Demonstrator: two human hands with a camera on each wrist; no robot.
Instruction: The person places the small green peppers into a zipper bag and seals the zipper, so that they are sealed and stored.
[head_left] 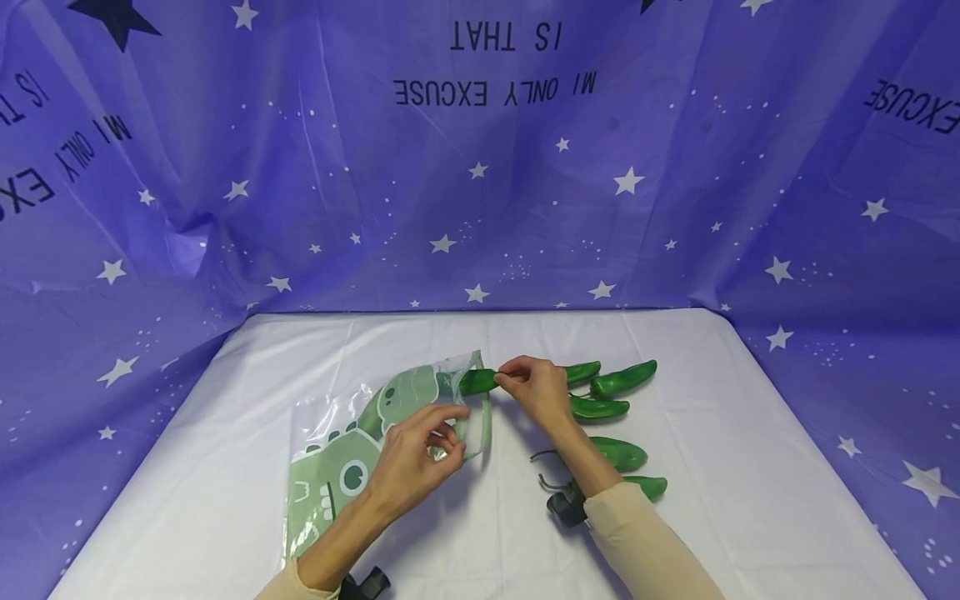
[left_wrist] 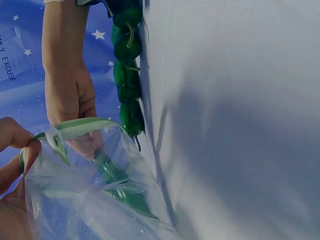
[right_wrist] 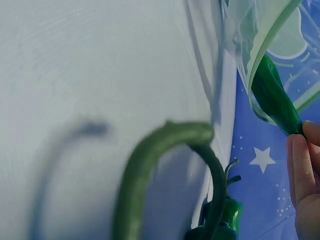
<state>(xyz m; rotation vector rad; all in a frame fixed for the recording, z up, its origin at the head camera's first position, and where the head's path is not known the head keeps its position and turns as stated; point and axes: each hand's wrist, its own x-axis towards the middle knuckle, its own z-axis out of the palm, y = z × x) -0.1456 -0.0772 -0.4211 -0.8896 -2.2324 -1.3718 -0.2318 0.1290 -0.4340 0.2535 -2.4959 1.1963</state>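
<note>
A clear plastic bag (head_left: 408, 400) with green cartoon dinosaurs lies on the left of the table, its mouth facing right. My left hand (head_left: 420, 454) pinches the near edge of that mouth between thumb and fingers, as the left wrist view also shows. With the fingertips of my right hand (head_left: 536, 387) I pinch a green pepper (head_left: 477, 382) by its stem end. The front part of this pepper is inside the bag mouth; in the left wrist view its body (left_wrist: 120, 185) shows through the clear plastic.
Several more green peppers lie right of the bag, among them one at the back (head_left: 624, 380) and one nearer (head_left: 618, 454), partly behind my right forearm. A white cloth (head_left: 750, 467) covers the table. Purple star-printed curtain (head_left: 525, 183) encloses the back and sides.
</note>
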